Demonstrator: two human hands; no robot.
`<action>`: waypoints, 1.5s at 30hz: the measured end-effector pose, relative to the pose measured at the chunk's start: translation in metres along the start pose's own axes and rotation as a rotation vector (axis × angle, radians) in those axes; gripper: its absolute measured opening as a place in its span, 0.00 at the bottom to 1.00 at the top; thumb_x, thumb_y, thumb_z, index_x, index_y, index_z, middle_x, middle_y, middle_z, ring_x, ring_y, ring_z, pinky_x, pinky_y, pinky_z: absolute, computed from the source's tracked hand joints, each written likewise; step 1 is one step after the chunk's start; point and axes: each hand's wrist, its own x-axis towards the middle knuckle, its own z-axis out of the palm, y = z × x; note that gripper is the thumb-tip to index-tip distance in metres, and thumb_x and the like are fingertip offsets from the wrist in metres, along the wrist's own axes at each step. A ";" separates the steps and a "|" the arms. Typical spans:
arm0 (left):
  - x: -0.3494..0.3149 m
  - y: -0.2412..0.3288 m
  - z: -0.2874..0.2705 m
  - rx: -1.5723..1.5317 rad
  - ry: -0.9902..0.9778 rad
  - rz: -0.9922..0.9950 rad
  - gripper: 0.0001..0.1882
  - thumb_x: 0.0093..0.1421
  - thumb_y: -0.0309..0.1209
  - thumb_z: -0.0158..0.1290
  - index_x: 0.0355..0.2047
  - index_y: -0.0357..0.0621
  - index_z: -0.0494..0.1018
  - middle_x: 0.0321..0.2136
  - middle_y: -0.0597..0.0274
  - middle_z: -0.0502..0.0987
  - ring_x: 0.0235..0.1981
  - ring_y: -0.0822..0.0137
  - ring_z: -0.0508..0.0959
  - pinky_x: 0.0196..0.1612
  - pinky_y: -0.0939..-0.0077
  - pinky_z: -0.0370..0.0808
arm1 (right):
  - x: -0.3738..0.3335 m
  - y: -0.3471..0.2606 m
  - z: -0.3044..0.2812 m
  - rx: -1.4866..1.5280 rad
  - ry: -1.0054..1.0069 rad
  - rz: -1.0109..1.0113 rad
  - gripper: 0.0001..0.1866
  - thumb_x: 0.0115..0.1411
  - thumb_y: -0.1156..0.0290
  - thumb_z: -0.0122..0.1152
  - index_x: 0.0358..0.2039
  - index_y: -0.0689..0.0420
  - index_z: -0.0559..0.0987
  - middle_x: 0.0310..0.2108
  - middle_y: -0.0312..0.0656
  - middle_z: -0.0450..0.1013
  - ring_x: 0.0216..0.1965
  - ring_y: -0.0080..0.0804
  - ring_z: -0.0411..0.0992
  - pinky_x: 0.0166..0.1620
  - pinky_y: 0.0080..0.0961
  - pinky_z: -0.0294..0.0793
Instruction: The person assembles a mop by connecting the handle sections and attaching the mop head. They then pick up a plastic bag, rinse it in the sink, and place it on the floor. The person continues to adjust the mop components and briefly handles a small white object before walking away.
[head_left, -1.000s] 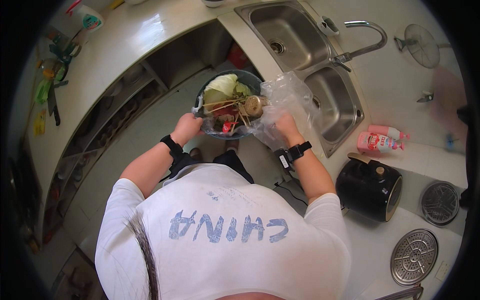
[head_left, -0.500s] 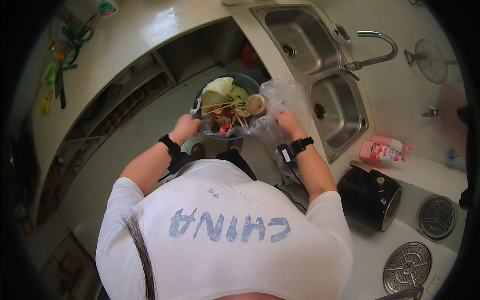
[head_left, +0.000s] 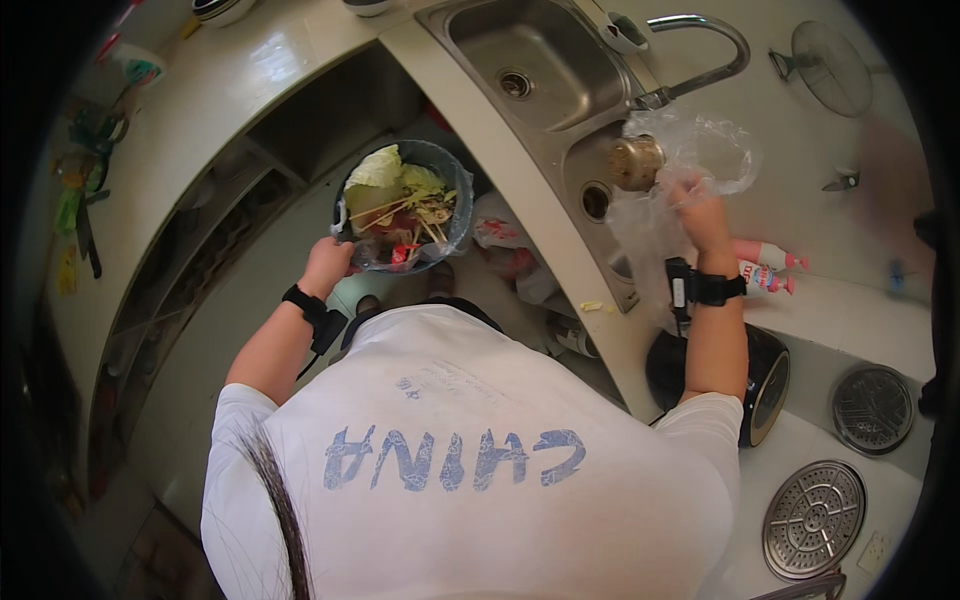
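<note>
Held at the near-left rim in the left grip (head_left: 328, 265): a dark round bin (head_left: 462, 208) with a clear liner. Closed on the edge, just ahead of the wrist; exact finger placement on rim or liner not determinable. Positioned in front of the torso, beside the open space under the worktop (head_left: 455, 95). Loaded with a pale cabbage leaf (head_left: 375, 168) at the far left, wooden sticks (head_left: 375, 213) across the middle and a red wrapper (head_left: 404, 254) toward the near edge, close to the left grip.

Pinched in the right grip (head_left: 698, 213): a crumpled clear plastic bag (head_left: 720, 150), spread beyond the fingers and hanging down left of the wrist. Raised at the near sink basin (head_left: 583, 172), well apart from the bin.

Located just left of and beyond the right fingertips: a brown cylindrical jar (head_left: 636, 163), against the bag. Inside the bag or merely beside it: impossible to tell.

Placed right of the right wrist: pink pump bottles (head_left: 765, 254). Partly hidden behind the right forearm: a black rounded appliance (head_left: 768, 385).
</note>
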 end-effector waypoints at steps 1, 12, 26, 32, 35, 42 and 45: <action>0.001 -0.003 0.001 -0.002 0.009 -0.037 0.12 0.57 0.26 0.49 0.26 0.25 0.72 0.29 0.43 0.74 0.29 0.52 0.80 0.27 0.64 0.79 | 0.000 0.006 -0.017 0.005 -0.003 -0.017 0.14 0.58 0.64 0.61 0.38 0.62 0.78 0.27 0.36 0.75 0.27 0.20 0.70 0.31 0.21 0.70; -0.017 0.018 0.018 -0.202 0.055 -0.228 0.12 0.57 0.29 0.48 0.34 0.28 0.72 0.29 0.52 0.77 0.25 0.60 0.80 0.29 0.73 0.80 | 0.079 0.218 0.084 -0.699 -0.213 0.151 0.14 0.52 0.64 0.59 0.37 0.58 0.81 0.38 0.53 0.77 0.42 0.52 0.74 0.45 0.43 0.73; -0.008 0.007 0.012 0.009 0.042 -0.136 0.14 0.56 0.30 0.49 0.31 0.27 0.73 0.22 0.53 0.78 0.20 0.61 0.80 0.26 0.73 0.78 | 0.033 0.127 0.036 -0.628 -0.123 -0.026 0.11 0.53 0.68 0.54 0.35 0.58 0.79 0.35 0.56 0.75 0.39 0.57 0.73 0.41 0.46 0.72; -0.018 -0.010 -0.001 0.088 0.021 0.013 0.13 0.56 0.30 0.49 0.31 0.28 0.74 0.22 0.52 0.78 0.21 0.61 0.80 0.26 0.72 0.78 | -0.065 0.127 0.066 -0.767 -0.133 -0.094 0.13 0.53 0.68 0.53 0.34 0.61 0.80 0.35 0.56 0.76 0.40 0.55 0.74 0.43 0.45 0.72; -0.027 -0.009 -0.010 0.117 0.035 0.168 0.16 0.55 0.31 0.47 0.25 0.25 0.74 0.19 0.47 0.78 0.20 0.57 0.81 0.26 0.67 0.78 | -0.088 0.161 0.096 -1.159 -0.211 -0.326 0.15 0.51 0.68 0.55 0.36 0.62 0.80 0.36 0.54 0.76 0.42 0.53 0.73 0.46 0.42 0.72; -0.069 0.037 -0.019 0.484 -0.024 0.197 0.18 0.54 0.35 0.47 0.24 0.29 0.77 0.21 0.44 0.79 0.28 0.48 0.80 0.37 0.57 0.76 | -0.104 0.180 0.140 -0.784 0.178 -0.175 0.18 0.50 0.69 0.55 0.42 0.62 0.79 0.41 0.52 0.75 0.43 0.49 0.72 0.50 0.39 0.71; -0.074 0.057 -0.015 0.708 -0.064 0.290 0.19 0.54 0.37 0.47 0.25 0.30 0.77 0.24 0.41 0.78 0.32 0.43 0.79 0.40 0.53 0.75 | -0.119 0.136 0.153 -0.756 0.162 -0.258 0.19 0.50 0.71 0.56 0.44 0.62 0.77 0.43 0.54 0.74 0.45 0.51 0.71 0.51 0.41 0.71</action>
